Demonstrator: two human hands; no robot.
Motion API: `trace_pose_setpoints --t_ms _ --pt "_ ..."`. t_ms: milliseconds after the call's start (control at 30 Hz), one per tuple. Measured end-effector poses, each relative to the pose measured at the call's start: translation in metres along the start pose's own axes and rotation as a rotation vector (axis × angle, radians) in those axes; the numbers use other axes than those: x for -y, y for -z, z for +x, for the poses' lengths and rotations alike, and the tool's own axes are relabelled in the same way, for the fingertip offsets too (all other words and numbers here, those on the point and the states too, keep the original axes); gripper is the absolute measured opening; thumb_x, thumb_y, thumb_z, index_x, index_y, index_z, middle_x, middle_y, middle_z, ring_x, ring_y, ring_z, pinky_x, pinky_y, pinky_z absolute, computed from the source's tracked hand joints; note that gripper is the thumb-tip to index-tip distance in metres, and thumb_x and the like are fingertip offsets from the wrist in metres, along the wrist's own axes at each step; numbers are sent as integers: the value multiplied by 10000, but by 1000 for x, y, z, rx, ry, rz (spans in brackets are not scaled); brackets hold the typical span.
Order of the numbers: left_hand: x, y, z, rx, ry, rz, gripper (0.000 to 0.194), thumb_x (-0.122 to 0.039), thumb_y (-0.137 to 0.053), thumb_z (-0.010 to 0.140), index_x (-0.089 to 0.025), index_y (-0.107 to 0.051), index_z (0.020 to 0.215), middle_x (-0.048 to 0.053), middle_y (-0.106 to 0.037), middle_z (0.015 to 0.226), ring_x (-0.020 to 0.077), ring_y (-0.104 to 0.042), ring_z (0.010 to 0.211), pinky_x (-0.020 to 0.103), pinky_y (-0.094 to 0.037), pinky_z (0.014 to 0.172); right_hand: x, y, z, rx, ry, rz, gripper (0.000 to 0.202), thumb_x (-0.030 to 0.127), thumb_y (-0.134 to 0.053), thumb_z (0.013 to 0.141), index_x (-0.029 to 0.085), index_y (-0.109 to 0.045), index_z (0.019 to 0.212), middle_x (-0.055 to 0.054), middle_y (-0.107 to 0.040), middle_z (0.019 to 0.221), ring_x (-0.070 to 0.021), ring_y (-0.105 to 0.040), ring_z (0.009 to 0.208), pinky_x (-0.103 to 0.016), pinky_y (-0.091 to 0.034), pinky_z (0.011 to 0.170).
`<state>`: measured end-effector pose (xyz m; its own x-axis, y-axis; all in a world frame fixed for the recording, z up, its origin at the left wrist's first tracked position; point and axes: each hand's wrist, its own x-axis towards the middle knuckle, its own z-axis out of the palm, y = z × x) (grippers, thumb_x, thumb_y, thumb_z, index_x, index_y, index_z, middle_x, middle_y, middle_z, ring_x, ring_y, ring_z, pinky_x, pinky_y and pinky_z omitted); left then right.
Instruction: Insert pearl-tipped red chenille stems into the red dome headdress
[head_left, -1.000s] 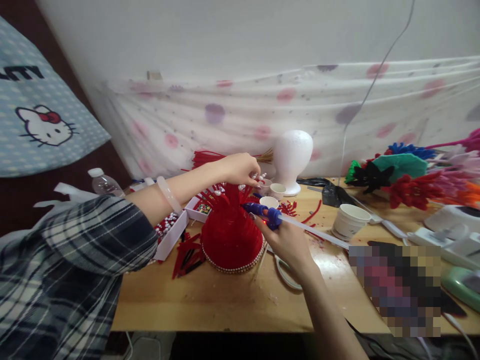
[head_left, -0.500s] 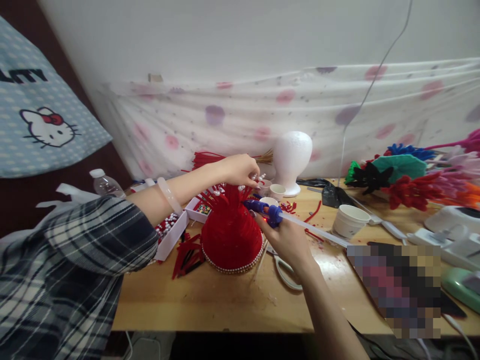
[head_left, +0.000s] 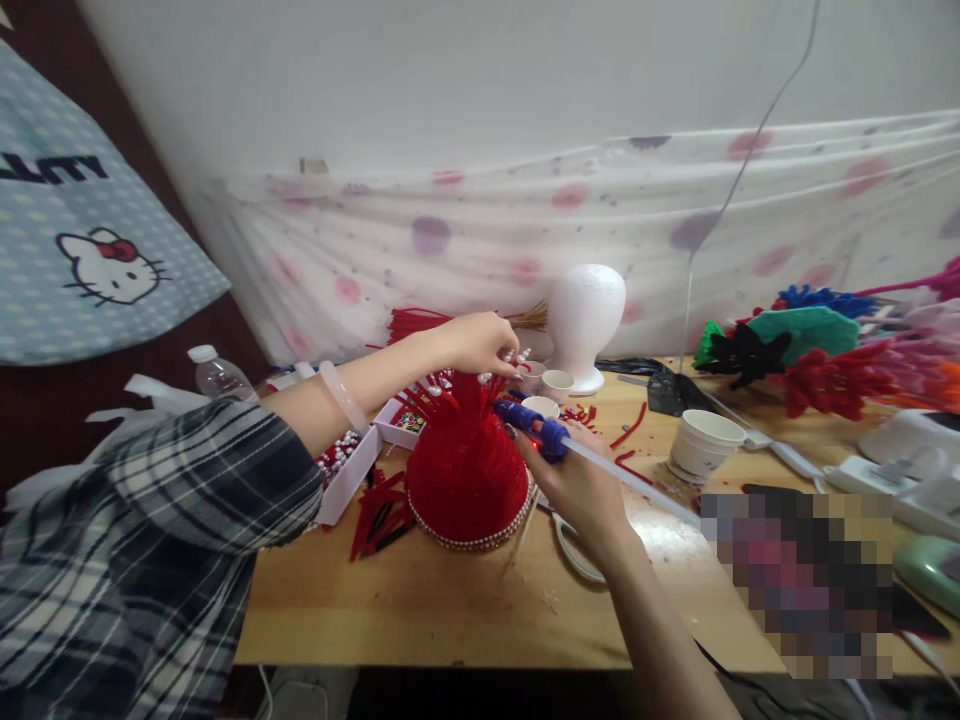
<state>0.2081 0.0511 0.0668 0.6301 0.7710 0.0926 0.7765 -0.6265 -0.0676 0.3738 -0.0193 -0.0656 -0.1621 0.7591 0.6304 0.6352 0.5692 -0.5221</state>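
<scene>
A red, dome-shaped headdress (head_left: 469, 475) stands on the table, its lower edge trimmed with pearls. Thin red strips with pearl tips fan up from its top. My left hand (head_left: 487, 345) reaches over it from the left, thumb and fingers pinched on a red pearl-tipped strip at the far right of the fan; the fingers partly hide it. In my right hand (head_left: 585, 490) is a blue hot glue gun (head_left: 551, 436), a long clear glue stick trailing from its back. Its nozzle points left at the base of the strips, close to or touching them.
White boxes (head_left: 352, 480) of pearls and beads stand left of the headdress, beside red and black scraps (head_left: 382, 520). Behind are a white foam head (head_left: 587, 325) and paper cups (head_left: 556, 385). Scissors (head_left: 577, 550) lie by my right wrist. Further right are a larger cup (head_left: 705, 445) and fuzzy flowers (head_left: 832, 380).
The whole view has shifted slightly to the right. Both hands, the glue gun and the headdress keep almost the same places relative to each other.
</scene>
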Motion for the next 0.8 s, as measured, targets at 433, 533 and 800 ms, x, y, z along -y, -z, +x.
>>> trace_pose_setpoints --t_ms 433,533,800 --pt "2 0 -4 -35 -19 -24 144 -237 -601 783 -134 -679 719 34 -676 634 113 -535 558 254 -313 556 -46 60 -47 37 -328 -217 438 601 -502 845 214 -672 727 -44 -647 582 -242 -643 593 -290 -415 523" --pt "4 0 -3 -26 -35 -38 147 -242 -614 774 -138 -658 680 15 -648 594 105 -521 542 247 -322 559 -67 72 -60 79 -501 -291 488 627 -467 839 214 -727 841 -91 -726 720 -312 -695 738 -320 -452 562" --pt "13 -6 3 -43 -54 9 218 -349 -643 763 -159 -663 658 3 -597 545 119 -487 546 266 -300 576 -88 78 -80 202 -726 -371 569 610 -407 843 157 -742 928 -185 -751 858 -367 -697 885 -366 -491 662"
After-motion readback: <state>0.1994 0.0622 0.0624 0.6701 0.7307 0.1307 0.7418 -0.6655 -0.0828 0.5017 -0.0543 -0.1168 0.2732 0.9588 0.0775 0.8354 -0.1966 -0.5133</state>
